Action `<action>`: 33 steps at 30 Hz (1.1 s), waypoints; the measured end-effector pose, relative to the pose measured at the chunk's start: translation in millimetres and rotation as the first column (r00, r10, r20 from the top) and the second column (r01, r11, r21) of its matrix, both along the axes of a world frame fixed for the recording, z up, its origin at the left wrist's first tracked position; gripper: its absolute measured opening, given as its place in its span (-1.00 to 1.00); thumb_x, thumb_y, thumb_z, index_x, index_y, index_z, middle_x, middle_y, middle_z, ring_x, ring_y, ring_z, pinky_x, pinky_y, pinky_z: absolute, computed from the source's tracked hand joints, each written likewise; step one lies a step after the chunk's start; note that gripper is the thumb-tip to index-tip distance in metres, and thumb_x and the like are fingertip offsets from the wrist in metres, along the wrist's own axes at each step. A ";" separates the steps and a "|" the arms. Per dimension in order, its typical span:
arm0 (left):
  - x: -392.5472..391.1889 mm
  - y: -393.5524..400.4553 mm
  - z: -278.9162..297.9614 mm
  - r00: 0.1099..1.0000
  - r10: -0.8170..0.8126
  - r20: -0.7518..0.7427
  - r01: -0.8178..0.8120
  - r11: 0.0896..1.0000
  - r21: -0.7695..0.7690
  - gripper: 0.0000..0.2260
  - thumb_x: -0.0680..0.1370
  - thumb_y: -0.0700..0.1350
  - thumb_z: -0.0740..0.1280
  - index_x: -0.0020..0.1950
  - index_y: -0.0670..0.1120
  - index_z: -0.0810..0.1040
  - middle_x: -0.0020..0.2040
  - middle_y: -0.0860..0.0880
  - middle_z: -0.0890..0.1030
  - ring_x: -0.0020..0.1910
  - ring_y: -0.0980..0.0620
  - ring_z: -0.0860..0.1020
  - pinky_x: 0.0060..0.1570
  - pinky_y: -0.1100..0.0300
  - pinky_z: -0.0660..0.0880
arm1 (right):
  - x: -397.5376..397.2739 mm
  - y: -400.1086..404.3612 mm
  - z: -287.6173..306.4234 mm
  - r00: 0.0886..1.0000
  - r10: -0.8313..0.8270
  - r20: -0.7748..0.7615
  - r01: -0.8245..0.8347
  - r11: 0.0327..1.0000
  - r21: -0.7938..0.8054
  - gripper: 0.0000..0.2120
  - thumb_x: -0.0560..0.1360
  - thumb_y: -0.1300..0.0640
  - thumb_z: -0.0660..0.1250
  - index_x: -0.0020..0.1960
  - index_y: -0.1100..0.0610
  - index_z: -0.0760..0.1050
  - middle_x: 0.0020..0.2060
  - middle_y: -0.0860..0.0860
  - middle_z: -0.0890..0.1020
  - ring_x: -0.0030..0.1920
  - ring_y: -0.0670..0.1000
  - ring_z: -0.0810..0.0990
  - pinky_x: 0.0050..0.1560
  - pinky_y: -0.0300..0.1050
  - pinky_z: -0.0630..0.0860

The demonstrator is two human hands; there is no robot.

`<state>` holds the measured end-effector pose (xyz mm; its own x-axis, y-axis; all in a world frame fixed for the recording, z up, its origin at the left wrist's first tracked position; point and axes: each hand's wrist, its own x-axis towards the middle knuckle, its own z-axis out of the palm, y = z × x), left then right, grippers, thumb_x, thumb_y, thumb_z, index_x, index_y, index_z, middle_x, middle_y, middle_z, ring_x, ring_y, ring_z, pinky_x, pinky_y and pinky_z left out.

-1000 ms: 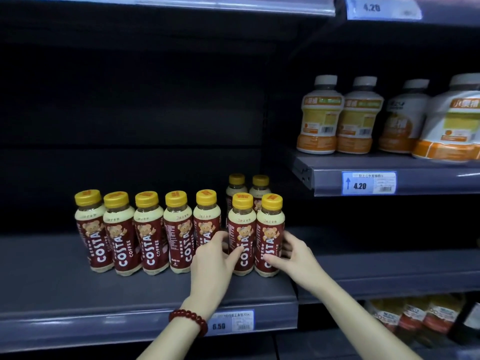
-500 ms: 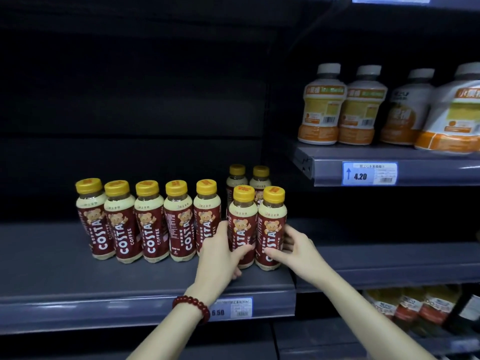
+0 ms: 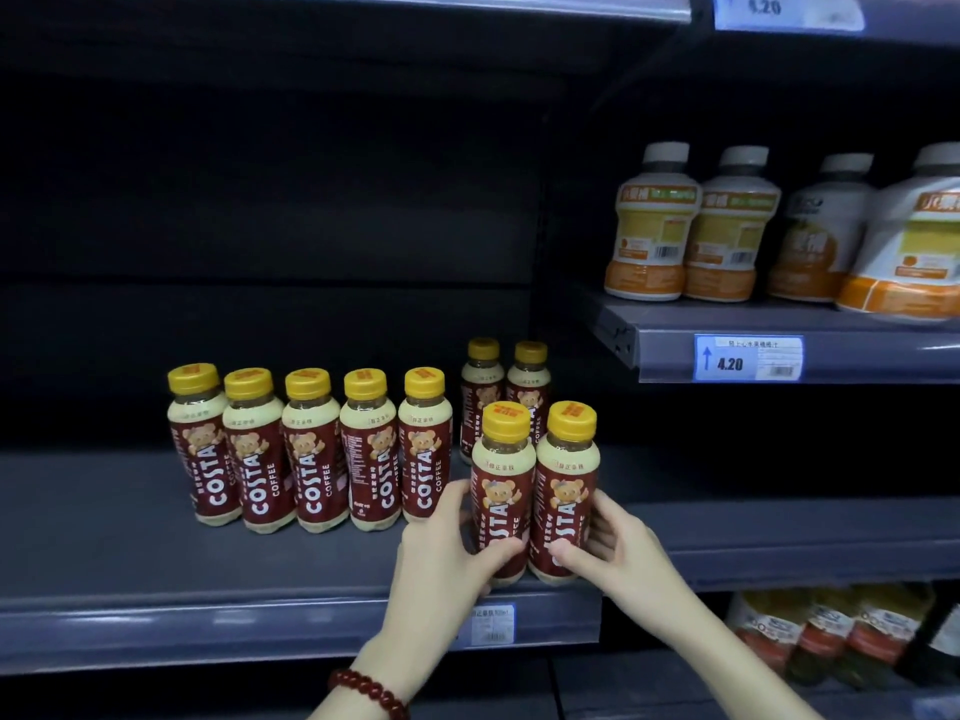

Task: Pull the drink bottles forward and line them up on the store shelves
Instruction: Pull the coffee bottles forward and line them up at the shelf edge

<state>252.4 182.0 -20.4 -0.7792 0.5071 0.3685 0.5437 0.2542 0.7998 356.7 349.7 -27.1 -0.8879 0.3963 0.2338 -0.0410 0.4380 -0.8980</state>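
While your left hand (image 3: 447,543) wraps the lower label of one yellow-capped maroon Costa coffee bottle (image 3: 501,491) and your right hand (image 3: 618,545) curls round its twin (image 3: 567,491), both stand upright at the front lip of the grey metal shelf (image 3: 156,574), touching each other. Likely full, so moderately heavy, rigid, with a slick sleeve. Stay low on the waist; high grips would tip them. Five more (image 3: 311,449) stand further back, left of your left hand; two (image 3: 506,392) behind the held pair.
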 end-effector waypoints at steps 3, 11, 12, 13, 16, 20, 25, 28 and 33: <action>0.1 -4.9 -2.1 1.000 0.031 -0.003 -0.031 1.000 0.002 -0.41 0.32 0.13 0.51 0.30 0.08 0.42 0.16 0.10 0.61 -0.16 0.05 0.68 -0.07 0.14 0.62 | 8.8 -6.2 -5.0 0.991 -0.115 -0.061 0.113 0.993 -0.033 -0.38 0.34 0.02 0.52 0.30 -0.16 0.33 0.22 -0.22 0.53 0.21 -0.25 0.53 0.25 -0.25 0.46; -48.9 -59.1 4.0 0.951 0.304 -0.050 -0.304 0.953 0.001 -0.55 0.40 0.17 0.42 0.20 0.00 0.54 -0.07 0.05 0.69 -0.28 0.15 0.66 -0.21 0.07 0.64 | 14.1 -116.8 2.7 0.856 -0.180 -0.484 0.378 0.858 0.349 -0.67 0.40 -0.13 0.34 0.16 -0.18 0.48 0.13 -0.26 0.57 0.12 -0.26 0.57 0.12 -0.48 0.43; -58.2 -66.4 3.5 0.939 0.337 -0.069 -0.338 0.941 -0.007 -0.56 0.41 0.16 0.42 0.20 -0.01 0.54 -0.09 0.04 0.70 -0.29 0.12 0.66 -0.23 0.05 0.64 | 4.3 -130.7 0.9 0.892 -0.163 -0.421 0.312 0.898 0.312 -0.62 0.38 -0.10 0.34 0.19 -0.23 0.47 0.17 -0.30 0.55 0.13 -0.30 0.56 0.13 -0.49 0.42; -65.8 -72.2 3.8 0.931 0.353 -0.090 -0.356 0.934 -0.019 -0.56 0.42 0.15 0.41 0.21 -0.03 0.54 -0.11 0.03 0.70 -0.30 0.09 0.66 -0.23 0.05 0.63 | -7.9 -141.6 -2.4 0.920 -0.149 -0.363 0.248 0.937 0.245 -0.58 0.37 -0.09 0.34 0.22 -0.27 0.45 0.21 -0.33 0.53 0.17 -0.32 0.54 0.16 -0.48 0.41; -82.4 -81.4 3.9 0.934 0.312 -0.174 -0.330 0.940 -0.085 -0.58 0.47 0.13 0.38 0.22 -0.09 0.54 -0.23 0.04 0.69 -0.34 0.08 0.64 -0.22 0.15 0.60 | -51.3 -159.5 -11.6 0.966 -0.146 -0.214 0.167 0.982 0.083 -0.52 0.48 0.03 0.36 0.32 -0.29 0.31 0.31 -0.31 0.45 0.30 -0.32 0.42 0.31 -0.37 0.37; -91.7 -78.5 2.0 0.937 0.204 -0.283 -0.260 0.949 -0.180 -0.69 0.53 0.12 0.31 0.14 -0.06 0.53 -0.14 0.00 0.67 -0.18 0.05 0.64 -0.19 0.24 0.51 | -104.4 -161.9 -12.4 0.941 -0.318 -0.115 0.323 0.946 0.027 -0.44 0.55 0.08 0.29 0.48 -0.11 0.15 0.38 -0.20 0.35 0.35 -0.20 0.36 0.41 -0.13 0.33; -91.6 -67.1 6.0 0.943 0.202 -0.265 -0.257 0.947 -0.193 -0.68 0.54 0.11 0.29 0.10 -0.12 0.49 -0.04 -0.08 0.64 -0.07 -0.05 0.64 -0.16 0.15 0.52 | -141.4 -145.5 -2.1 0.870 -0.487 -0.077 0.488 0.873 0.004 -0.39 0.55 0.15 0.26 0.53 0.08 0.09 0.40 0.01 0.39 0.37 -0.01 0.39 0.41 0.02 0.33; -90.2 -64.3 8.6 0.938 0.229 -0.259 -0.283 0.940 -0.193 -0.69 0.56 0.10 0.27 0.07 -0.14 0.47 -0.05 -0.09 0.64 -0.07 -0.05 0.64 -0.20 0.20 0.49 | -148.7 -135.4 3.6 0.873 -0.485 -0.060 0.482 0.875 -0.051 -0.36 0.52 0.16 0.31 0.52 0.09 0.10 0.37 0.02 0.44 0.35 0.01 0.43 0.39 0.04 0.36; -92.4 -56.0 9.0 0.942 0.237 -0.237 -0.289 0.934 -0.212 -0.71 0.54 0.03 0.34 0.00 -0.20 0.49 -0.14 -0.16 0.66 -0.17 -0.11 0.67 -0.28 0.16 0.51 | -142.5 -129.5 5.9 0.912 -0.408 -0.048 0.402 0.909 -0.110 -0.54 0.53 0.18 0.34 0.38 0.06 0.30 0.16 -0.08 0.55 0.17 -0.11 0.52 0.30 -0.05 0.44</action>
